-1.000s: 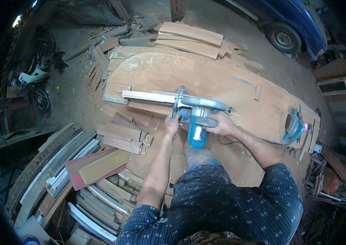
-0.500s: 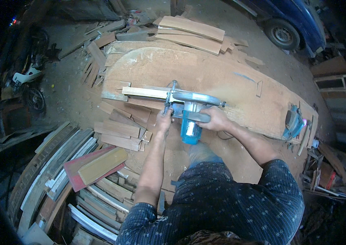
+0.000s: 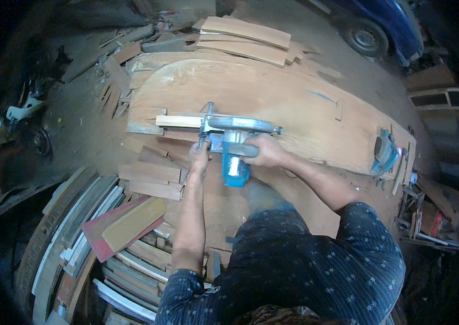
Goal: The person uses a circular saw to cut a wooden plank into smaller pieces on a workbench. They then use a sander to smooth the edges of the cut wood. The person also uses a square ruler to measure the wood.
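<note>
A teal circular saw with a grey metal guard rests over a narrow strip of wood on the large wooden work board. My right hand is wrapped round the saw's rear handle. At the saw's front left, my left hand is closed on the metal base or guide bar; the exact part is partly hidden by the fingers. To the left of the saw the strip's pale end sticks out. The blade itself is hidden under the guard.
A second teal power tool stands at the board's right end. Planks are stacked on its far side, and cut boards lie by my left arm. Long timbers fill the lower left. A blue vehicle is parked at far right.
Both hands and the saw have moved left along the wood strip, so less of it shows ahead of the saw. The whole view has also shifted slightly.
</note>
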Tool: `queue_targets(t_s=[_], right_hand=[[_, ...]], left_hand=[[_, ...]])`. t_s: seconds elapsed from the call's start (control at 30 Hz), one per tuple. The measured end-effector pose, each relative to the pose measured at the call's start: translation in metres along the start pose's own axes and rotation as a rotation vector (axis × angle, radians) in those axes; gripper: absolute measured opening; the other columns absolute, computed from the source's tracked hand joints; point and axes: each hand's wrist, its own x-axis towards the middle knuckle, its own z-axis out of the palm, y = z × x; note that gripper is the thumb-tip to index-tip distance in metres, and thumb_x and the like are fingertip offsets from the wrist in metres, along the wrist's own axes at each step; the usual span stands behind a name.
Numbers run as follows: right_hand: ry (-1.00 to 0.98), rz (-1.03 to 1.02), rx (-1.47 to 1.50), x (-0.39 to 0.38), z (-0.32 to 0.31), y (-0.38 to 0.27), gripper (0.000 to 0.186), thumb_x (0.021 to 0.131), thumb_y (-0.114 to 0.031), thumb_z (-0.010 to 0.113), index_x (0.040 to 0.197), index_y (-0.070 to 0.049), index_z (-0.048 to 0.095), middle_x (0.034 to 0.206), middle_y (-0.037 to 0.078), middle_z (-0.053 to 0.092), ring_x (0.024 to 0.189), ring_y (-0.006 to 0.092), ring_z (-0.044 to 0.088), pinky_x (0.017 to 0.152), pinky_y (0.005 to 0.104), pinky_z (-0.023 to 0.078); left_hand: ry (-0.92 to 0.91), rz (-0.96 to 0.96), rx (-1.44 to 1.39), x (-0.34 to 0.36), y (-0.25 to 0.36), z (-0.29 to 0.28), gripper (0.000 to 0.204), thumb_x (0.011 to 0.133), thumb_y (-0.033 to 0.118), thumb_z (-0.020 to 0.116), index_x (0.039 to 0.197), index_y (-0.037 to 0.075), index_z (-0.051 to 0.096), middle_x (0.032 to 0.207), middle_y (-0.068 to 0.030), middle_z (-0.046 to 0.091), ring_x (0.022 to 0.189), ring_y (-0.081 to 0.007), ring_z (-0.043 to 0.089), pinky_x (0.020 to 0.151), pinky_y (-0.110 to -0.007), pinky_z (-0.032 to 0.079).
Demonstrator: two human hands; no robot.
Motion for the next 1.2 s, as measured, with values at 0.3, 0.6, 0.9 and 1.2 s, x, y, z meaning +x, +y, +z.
queue_targets(t_s=[0.3,0.6,0.9,1.2], right_hand=[[0.028,-0.076,0.032,0.004,-0.001,-0.011,0.037,0.074,-0.039,0.078,0.093,-0.007,0.074,0.081,0.024,0.070,0.081,0.0431,0.068,0.076,0.0517,0.054],[0.035,-0.062,0.026,0.002,0.004,-0.012,0.037,0.076,-0.038,0.079,0.095,-0.007,0.074,0.087,0.022,0.072,0.086,0.0417,0.069,0.078,0.0513,0.054],[0.136,0.008,-0.018,-0.016,-0.008,-0.040,0.031,0.078,-0.032,0.079,0.099,-0.011,0.073,0.093,0.020,0.073,0.090,0.0423,0.070,0.082,0.0513,0.055],[0.110,0.028,0.057,-0.017,-0.016,-0.048,0.026,0.078,-0.024,0.079,0.095,-0.007,0.071,0.089,0.021,0.072,0.086,0.0415,0.070,0.077,0.0485,0.055]], left_hand=[[-0.026,0.044,-0.052,-0.001,0.008,-0.006,0.028,0.097,0.031,0.069,0.097,0.003,0.066,0.075,0.0003,0.059,0.054,-0.0074,0.051,0.050,-0.026,0.041],[-0.044,0.059,-0.060,0.005,0.001,-0.015,0.033,0.097,0.033,0.070,0.096,0.001,0.065,0.073,0.0008,0.057,0.055,-0.0079,0.052,0.050,-0.027,0.043],[-0.021,0.095,0.001,-0.011,0.020,-0.018,0.029,0.095,0.032,0.073,0.098,0.004,0.067,0.077,0.0009,0.063,0.057,-0.0076,0.055,0.051,-0.026,0.046],[0.006,0.111,-0.045,-0.018,0.033,-0.017,0.028,0.095,0.030,0.074,0.093,0.004,0.066,0.071,-0.0003,0.062,0.052,-0.0092,0.054,0.048,-0.029,0.043]])
